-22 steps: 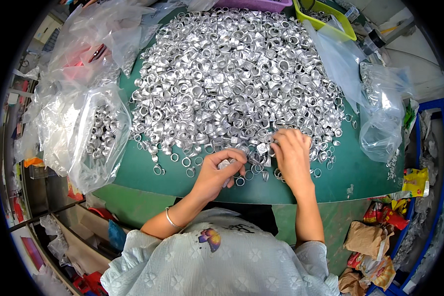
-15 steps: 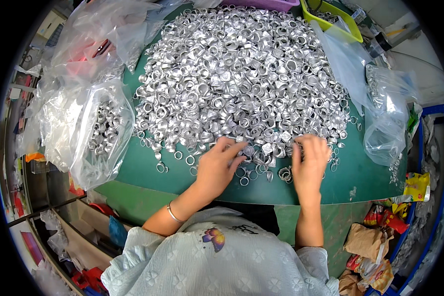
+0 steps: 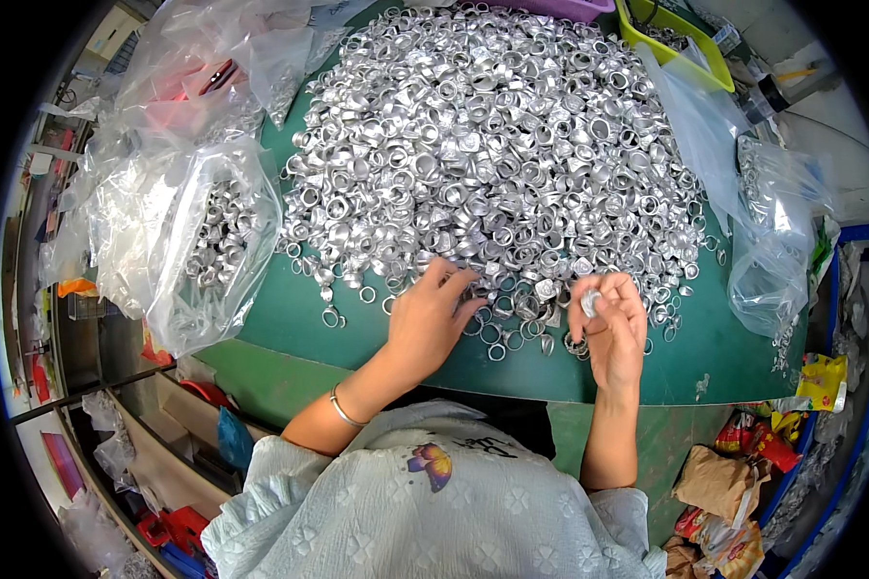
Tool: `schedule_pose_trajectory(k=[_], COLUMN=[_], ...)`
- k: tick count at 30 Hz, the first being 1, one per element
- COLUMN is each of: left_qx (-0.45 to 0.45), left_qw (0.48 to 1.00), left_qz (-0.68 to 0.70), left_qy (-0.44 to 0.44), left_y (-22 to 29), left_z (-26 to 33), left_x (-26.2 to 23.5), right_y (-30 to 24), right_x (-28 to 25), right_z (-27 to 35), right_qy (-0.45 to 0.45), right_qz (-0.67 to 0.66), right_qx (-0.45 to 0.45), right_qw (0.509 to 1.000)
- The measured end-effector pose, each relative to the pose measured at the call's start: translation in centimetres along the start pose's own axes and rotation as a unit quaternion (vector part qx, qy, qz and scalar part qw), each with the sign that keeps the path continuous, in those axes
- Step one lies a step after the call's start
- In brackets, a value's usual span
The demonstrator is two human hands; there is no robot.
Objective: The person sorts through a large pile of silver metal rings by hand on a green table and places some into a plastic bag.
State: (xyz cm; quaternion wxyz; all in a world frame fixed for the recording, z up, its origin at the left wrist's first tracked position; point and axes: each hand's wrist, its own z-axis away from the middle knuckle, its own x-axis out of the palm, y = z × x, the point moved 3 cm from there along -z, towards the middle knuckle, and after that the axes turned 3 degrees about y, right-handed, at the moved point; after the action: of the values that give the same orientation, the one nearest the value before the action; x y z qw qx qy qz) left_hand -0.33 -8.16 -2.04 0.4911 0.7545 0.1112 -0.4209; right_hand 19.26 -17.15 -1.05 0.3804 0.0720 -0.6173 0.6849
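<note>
A broad heap of silver-coloured metal rings (image 3: 492, 145) covers most of the green tabletop (image 3: 377, 349). My left hand (image 3: 430, 318) rests at the heap's near edge, its fingers apart and touching loose rings, with nothing seen gripped. Pinched between the thumb and fingers of my right hand (image 3: 616, 323) is one silver ring (image 3: 590, 303), its broad face turned up. Several loose rings (image 3: 497, 338) lie on the table between my two hands. A few more sit just beside my right hand.
On the left, a clear plastic bag (image 3: 261, 280) holds more rings. Another clear bag (image 3: 768, 261) lies at the right edge. A yellow-green basket (image 3: 719, 68) and a purple basket (image 3: 579, 10) stand at the back. Brown paper bags (image 3: 714, 480) lie below right.
My right hand has turned palm upward and lifted a ring out of the heap. My left hand has barely moved. The whole view has shifted slightly.
</note>
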Motion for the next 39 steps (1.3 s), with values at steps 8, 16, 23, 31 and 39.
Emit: schedule_pose_trajectory(k=[8, 16, 23, 31, 39], left_qx=[0.024, 0.006, 0.002, 0.05, -0.361], left_qw=[1.0, 0.999, 1.0, 0.974, 0.674], left_qz=[-0.02, 0.034, -0.015, 0.22, 0.59], left_qy=[0.001, -0.006, -0.002, 0.004, -0.259], left_y=[1.0, 0.2, 0.7, -0.1, 0.7], left_z=[-1.4, 0.0, -0.3, 0.4, 3.5], left_x=[1.5, 0.2, 0.3, 0.8, 2.5], right_y=[3.0, 1.3, 1.0, 1.3, 1.0], right_x=[3.0, -0.7, 0.5, 2.5, 2.8], right_z=[1.3, 1.1, 0.2, 0.1, 0.2], right_qy=[-0.01, -0.062, 0.019, 0.03, -0.013], right_qz=[0.728, -0.22, 0.579, 0.754, 0.799], right_qx=[-0.244, 0.108, -0.223, -0.221, -0.23], right_qw=[0.641, 0.968, 0.784, 0.618, 0.556])
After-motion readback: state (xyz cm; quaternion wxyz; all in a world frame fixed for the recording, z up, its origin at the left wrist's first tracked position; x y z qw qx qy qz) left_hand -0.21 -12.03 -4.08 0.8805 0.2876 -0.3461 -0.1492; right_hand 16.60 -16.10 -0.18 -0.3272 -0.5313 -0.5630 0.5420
